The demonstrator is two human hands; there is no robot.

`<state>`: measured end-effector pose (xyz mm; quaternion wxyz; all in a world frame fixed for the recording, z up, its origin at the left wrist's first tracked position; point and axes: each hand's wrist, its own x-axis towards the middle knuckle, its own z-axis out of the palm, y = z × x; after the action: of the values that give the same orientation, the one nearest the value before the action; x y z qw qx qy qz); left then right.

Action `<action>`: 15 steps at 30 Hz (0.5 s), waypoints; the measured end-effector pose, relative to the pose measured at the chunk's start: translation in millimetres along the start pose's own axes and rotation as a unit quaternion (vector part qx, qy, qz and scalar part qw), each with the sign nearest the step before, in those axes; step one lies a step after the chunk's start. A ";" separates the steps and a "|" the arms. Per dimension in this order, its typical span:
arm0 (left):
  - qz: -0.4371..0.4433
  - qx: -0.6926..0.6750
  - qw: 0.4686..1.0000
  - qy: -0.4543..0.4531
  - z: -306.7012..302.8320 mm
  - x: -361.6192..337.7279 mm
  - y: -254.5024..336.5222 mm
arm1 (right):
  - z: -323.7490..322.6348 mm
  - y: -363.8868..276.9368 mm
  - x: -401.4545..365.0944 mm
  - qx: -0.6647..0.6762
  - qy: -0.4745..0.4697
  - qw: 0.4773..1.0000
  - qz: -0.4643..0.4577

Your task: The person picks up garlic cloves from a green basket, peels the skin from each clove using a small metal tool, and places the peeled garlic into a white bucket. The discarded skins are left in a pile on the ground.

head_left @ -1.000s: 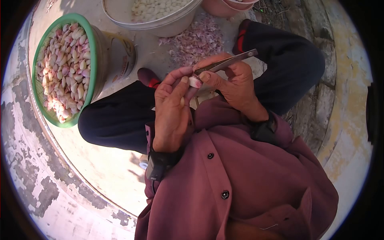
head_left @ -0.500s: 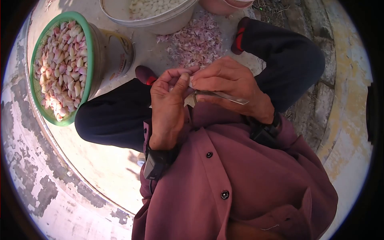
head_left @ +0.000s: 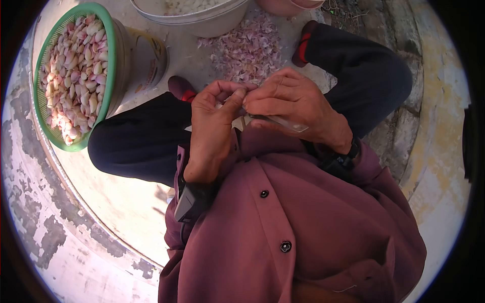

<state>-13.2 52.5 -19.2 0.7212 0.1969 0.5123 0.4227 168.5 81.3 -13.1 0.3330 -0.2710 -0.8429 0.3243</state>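
Within the last second the knife [head_left: 283, 122] has swung from pointing upward to lying flat under the right hand [head_left: 295, 103], whose fingers are clamped on it. To the right of the green basket [head_left: 115, 55], the left hand [head_left: 212, 129] is curled closed, its thumb pinching a garlic clove that is probably there but hidden.

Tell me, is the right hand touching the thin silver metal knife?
Touching. In the head view the right hand curls around the thin silver metal knife, whose blade pokes out beneath its fingers.
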 end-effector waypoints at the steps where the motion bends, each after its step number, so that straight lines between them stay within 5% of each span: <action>1: 0.001 -0.005 1.000 -0.002 -0.3 0.4 -0.8 | -0.2 -0.5 0.7 -0.008 -0.002 1.000 -0.004; 9: -0.001 0.004 1.000 -0.006 -1.0 -0.6 -2.3 | 3.7 4.4 -3.0 -0.028 0.005 0.999 -0.018; 11: -0.001 0.007 1.000 -0.007 -0.8 0.7 -2.4 | 1.8 -1.1 -1.8 0.147 0.023 0.973 0.175; 12: 0.000 0.011 1.000 0.000 1.1 -0.2 -3.3 | 2.6 -0.1 -2.2 0.146 0.022 0.973 0.175; 14: 0.001 0.015 1.000 0.008 5.8 -0.5 -4.3 | 6.5 3.9 -4.3 0.417 0.120 0.839 0.328; 15: 0.003 -0.023 0.999 0.022 9.2 0.1 -3.7 | 7.8 5.9 -5.0 0.416 0.121 0.839 0.329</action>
<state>-3.4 51.9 -18.3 0.7127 0.1727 0.5179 0.4405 167.3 78.9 -23.8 0.3877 -0.4055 -0.4431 0.6992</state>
